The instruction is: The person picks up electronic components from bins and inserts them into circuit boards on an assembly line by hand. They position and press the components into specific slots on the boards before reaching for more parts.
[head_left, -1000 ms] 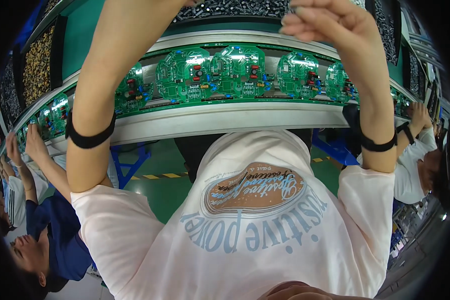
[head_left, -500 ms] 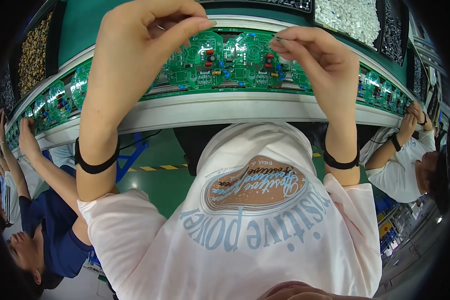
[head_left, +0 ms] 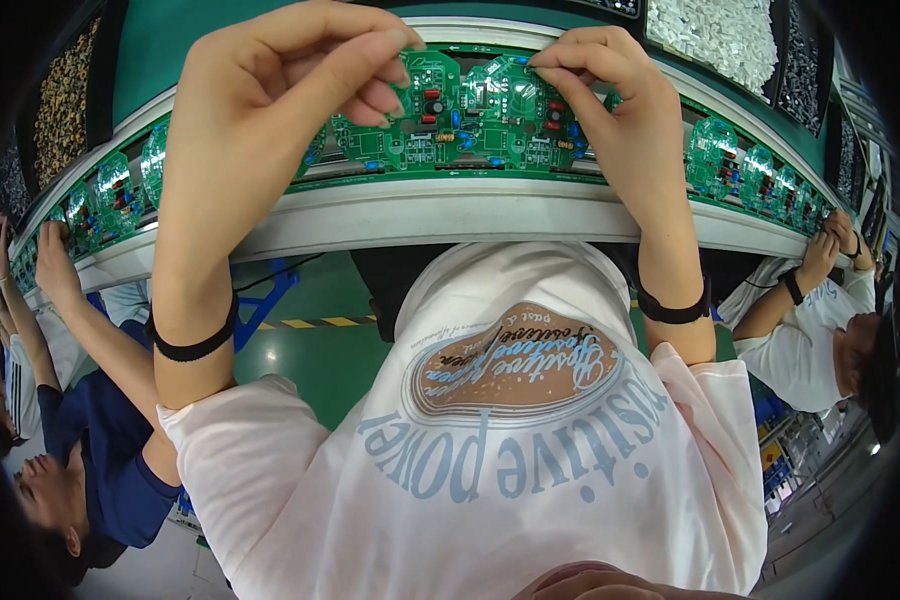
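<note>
My left hand [head_left: 300, 95] hovers over a green circuit board [head_left: 420, 145], thumb and forefinger pinched together near its upper edge. The other fingers curl loosely below. Whatever the pinch holds is too small to make out. With thumb and forefinger closed, my right hand [head_left: 625, 95] reaches to the top of the neighbouring circuit board [head_left: 510, 130]; anything between those fingertips is hidden. Red, blue and striped small components sit on both boards, along with a dark round capacitor [head_left: 554, 115]. My right hand covers part of that second board's right side.
The boards lie in a row on a pale-railed conveyor line [head_left: 420, 212]. Beyond it are bins of white parts [head_left: 710, 45], dark parts [head_left: 800, 80] and brownish parts [head_left: 65, 100]. Co-workers' hands [head_left: 55, 265] work at the left, others [head_left: 830, 240] at the right.
My right hand has moved left and its fingertips have come to the top of the second board. The left hand's pinch has shifted slightly left, its lower fingers now showing more.
</note>
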The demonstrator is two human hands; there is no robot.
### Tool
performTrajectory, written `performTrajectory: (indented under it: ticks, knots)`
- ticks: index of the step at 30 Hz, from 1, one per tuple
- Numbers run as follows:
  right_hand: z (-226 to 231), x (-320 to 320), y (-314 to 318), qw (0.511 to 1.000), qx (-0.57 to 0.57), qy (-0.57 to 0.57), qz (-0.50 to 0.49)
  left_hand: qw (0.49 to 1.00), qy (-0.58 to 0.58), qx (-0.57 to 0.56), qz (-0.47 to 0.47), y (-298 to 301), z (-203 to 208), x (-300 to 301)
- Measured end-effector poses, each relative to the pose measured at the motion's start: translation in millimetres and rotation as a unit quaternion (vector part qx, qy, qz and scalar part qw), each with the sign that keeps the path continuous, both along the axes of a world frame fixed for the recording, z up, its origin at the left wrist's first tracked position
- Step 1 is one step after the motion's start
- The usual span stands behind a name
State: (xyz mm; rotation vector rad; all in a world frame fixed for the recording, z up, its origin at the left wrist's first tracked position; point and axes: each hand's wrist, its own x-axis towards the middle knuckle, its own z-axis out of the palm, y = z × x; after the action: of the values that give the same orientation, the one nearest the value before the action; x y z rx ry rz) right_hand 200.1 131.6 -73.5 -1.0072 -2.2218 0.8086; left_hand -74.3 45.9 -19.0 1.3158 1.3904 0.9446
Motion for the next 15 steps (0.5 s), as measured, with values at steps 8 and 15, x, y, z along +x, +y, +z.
performTrajectory:
  ticks: [8,15]
  knots:
    - [4.9,1.1,1.3,0.998,0.035,-0.039,0.033,0.995,-0.083,-0.043,-0.020,-1.0,-2.8,-7.6]
    - [5.7,-4.1,-1.6,0.998,0.046,-0.039,0.023,0.995,-0.078,-0.049,-0.037,0.6,-6.6,-12.1]
